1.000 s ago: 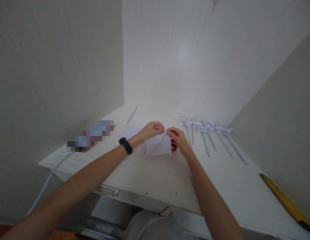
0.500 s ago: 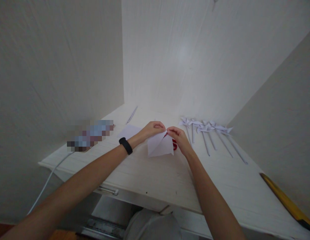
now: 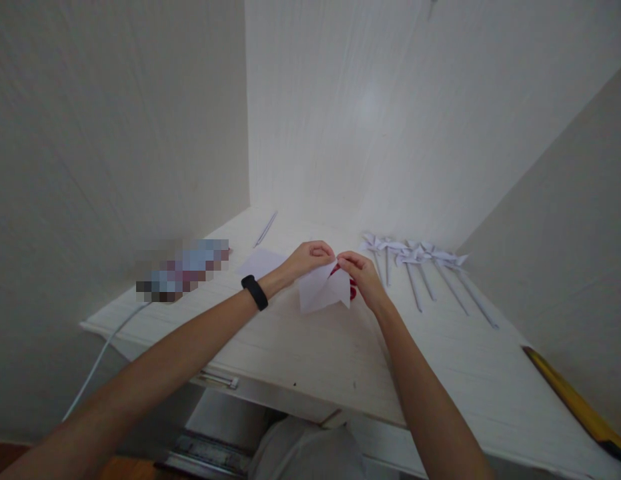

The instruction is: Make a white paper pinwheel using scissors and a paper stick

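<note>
A white square sheet of paper (image 3: 320, 293) hangs between my two hands above the table, with a slit running into it from its far corner. My left hand (image 3: 313, 255), with a black band at the wrist, pinches the paper on the left side of the slit. The fingers of my right hand (image 3: 360, 272) are closed on the paper at the right of the slit. Red-handled scissors (image 3: 353, 291) lie behind the paper, mostly covered; red also shows through the slit.
Several white paper pinwheels (image 3: 414, 256) on sticks lie at the right. Behind my left wrist is more white paper (image 3: 263, 260), with thin sticks (image 3: 265, 229) beyond. A blurred-out object (image 3: 190, 267) with a cable (image 3: 103, 350) is at left. A yellow-handled tool (image 3: 570, 397) lies by the right wall.
Both hands have shifted very slightly right with the paper. The slit gapes a little wider, and the paper's right part bends more.
</note>
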